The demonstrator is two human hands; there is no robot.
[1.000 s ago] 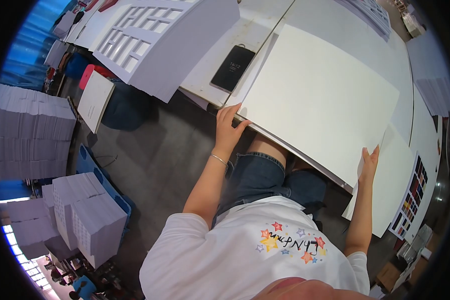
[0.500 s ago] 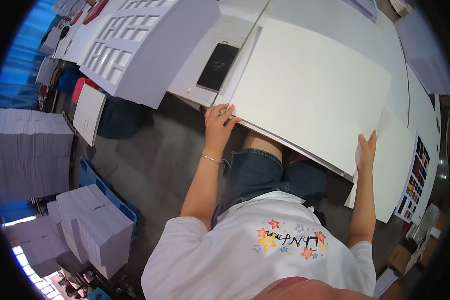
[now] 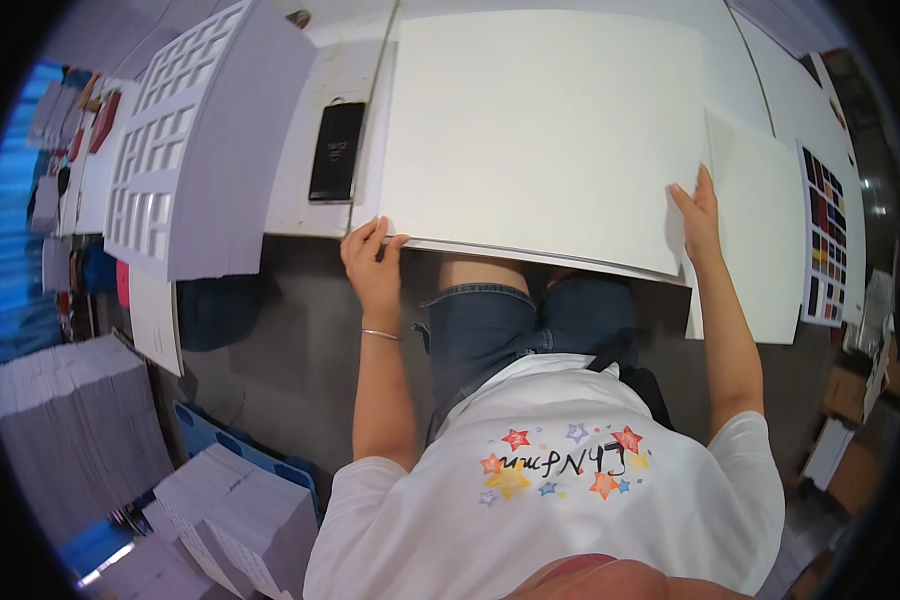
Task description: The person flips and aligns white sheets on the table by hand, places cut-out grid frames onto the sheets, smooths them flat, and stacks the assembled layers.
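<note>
1. The large white board (image 3: 540, 140) lies flat on the bench (image 3: 292, 205), directly in front of the person; its near edge sits above the person's thighs. The edge of another pale layer shows beneath it on the near side.
2. The left hand (image 3: 372, 262) is at the board's near left corner, fingertips at the corner and thumb by the near edge. Its grip is released, with thumb and fingers apart; a thin bracelet (image 3: 381, 334) circles the wrist.
3. The right hand (image 3: 698, 215) touches the board's right edge, toward the near side. Its grip is also released, the thumb pointing over the board and the fingers lying along the edge.
4. Left of the board, a black phone (image 3: 336, 152) rests on the bench, its screen showing small digits.
5. Farther left stands a tall stack of cut-out panels (image 3: 195, 150), with rectangular openings in its face.
6. Right of the board lies a pale sheet (image 3: 752, 235), extending past the bench's near edge; beyond it is a colour swatch chart (image 3: 825, 240).
7. At the near left, stacked white sheets (image 3: 75, 420) stand beside a blue pallet (image 3: 210, 432).
</note>
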